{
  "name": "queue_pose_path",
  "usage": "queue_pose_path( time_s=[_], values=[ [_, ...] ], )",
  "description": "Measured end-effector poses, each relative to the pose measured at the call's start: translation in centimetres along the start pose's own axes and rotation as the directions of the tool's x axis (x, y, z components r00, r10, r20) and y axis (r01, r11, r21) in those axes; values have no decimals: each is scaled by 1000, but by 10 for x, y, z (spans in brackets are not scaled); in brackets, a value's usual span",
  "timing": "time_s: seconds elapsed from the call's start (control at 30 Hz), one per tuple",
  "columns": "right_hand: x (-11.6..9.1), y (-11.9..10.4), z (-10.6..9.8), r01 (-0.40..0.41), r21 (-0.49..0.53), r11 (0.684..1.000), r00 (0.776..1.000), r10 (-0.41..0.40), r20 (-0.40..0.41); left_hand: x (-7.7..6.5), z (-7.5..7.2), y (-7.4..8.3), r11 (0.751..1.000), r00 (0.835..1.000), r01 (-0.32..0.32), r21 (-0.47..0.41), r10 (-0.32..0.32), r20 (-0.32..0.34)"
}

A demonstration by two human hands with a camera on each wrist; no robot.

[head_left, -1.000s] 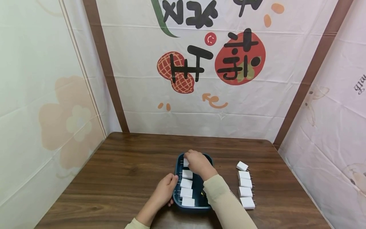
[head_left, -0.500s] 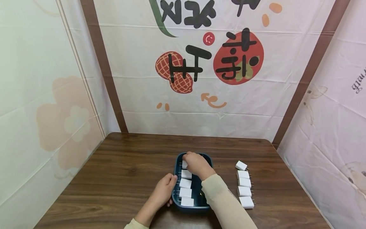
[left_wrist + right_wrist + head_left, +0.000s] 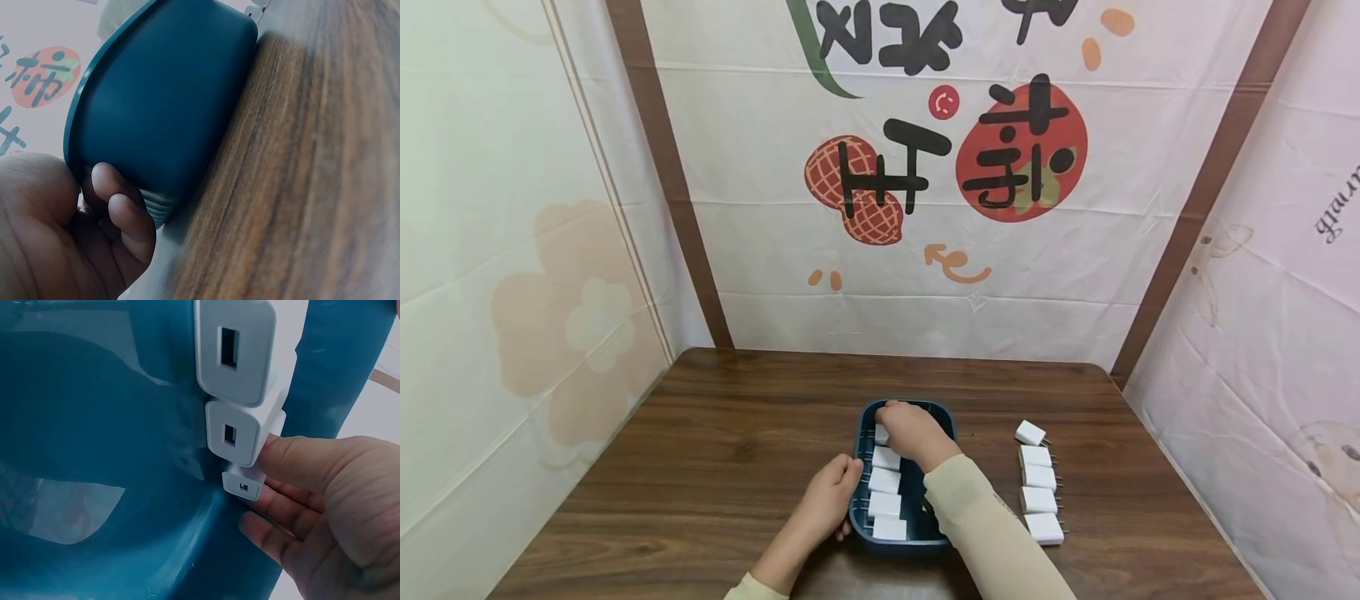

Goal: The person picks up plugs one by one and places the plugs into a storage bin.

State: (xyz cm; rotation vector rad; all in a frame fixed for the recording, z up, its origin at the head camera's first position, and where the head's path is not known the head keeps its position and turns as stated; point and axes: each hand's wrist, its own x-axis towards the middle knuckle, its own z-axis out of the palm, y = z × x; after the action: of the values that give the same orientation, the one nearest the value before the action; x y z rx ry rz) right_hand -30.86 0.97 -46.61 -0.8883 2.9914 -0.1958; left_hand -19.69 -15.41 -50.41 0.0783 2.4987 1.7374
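Observation:
A dark blue plastic box [image 3: 906, 547] sits on the table with a row of white USB charger plugs [image 3: 884, 481] along its left side, prongs toward the left wall. My left hand [image 3: 827, 500] grips the box's left wall; in the left wrist view its fingers [image 3: 132, 225] curl against the outside. Reaching over the box, my right hand [image 3: 917, 433] pinches the farthest charger plug [image 3: 240, 486] of the row between thumb and fingers. In the head view that hand covers part of the plug.
To the right of the box, a column of several white charger plugs [image 3: 1039, 476] lies on the wooden table [image 3: 760, 433], prongs pointing right. The farthest loose plug [image 3: 1030, 432] is turned askew. Printed curtains [image 3: 760, 250] stand behind the table and at both sides.
My right hand has stayed at the far end of the row with the charger plug, which has shifted slightly. My left hand keeps its hold on the box. The head view drifts slightly.

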Motion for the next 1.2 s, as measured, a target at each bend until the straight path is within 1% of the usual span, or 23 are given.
queue_pose_path(
  time_s=[0.23,0.57,0.77,1.0,1.07,1.2],
  values=[
    [0,-1,0,0,-6,1000,1000,0,1,0,-1,1,1000,1000,7,-6,-7,-3],
    [3,-1,3,-20,18,1000,1000,20,10,0,-2,1,1000,1000,5,-9,-5,-6],
    [2,-1,5,-25,2,1000,1000,25,9,-1,-1,1,1000,1000,2,-11,-2,-3],
    [5,1,2,28,-48,998,999,-29,-22,-1,0,1,1000,1000,0,-9,0,-6],
    [6,2,0,43,-67,997,998,-45,-33,-1,1,1,1000,1000,0,-10,0,-9],
    [5,3,-8,62,-70,996,996,-66,-55,-1,1,1,1000,1000,0,-12,0,-11]
  ],
)
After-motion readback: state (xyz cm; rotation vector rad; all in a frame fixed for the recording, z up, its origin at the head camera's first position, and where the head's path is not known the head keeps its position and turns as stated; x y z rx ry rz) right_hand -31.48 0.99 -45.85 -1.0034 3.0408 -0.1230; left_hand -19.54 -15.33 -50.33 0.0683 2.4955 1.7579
